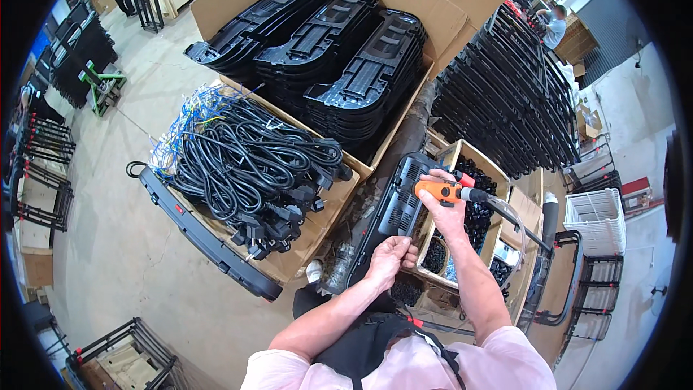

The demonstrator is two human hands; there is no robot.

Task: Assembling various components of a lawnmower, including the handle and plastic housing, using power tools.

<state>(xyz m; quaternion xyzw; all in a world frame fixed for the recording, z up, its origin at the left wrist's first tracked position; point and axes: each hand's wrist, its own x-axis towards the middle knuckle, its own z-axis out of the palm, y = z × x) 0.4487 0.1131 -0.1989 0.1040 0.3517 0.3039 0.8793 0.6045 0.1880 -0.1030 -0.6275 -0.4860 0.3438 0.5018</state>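
Observation:
A black plastic cover with slotted vents [401, 198] lies lengthwise in front of me. My right hand [445, 218] is wrapped round an orange and black power screwdriver [437, 191], which sits over the cover's right side; its tip is not visible. A pale hose trails from the tool's back end. Beside the cover's lower right edge, my left hand [392, 257] has its fingers curled together in a pinch. Whatever may be between those fingertips is too small to make out.
Cardboard boxes hold stacked black covers [368, 76] and bundled black power cords [238, 155]. A long black housing [198, 227] leans on the cord box. To the right stands a divided wooden bin [498, 225] of small dark parts. Black frames [505, 94] are stacked behind it.

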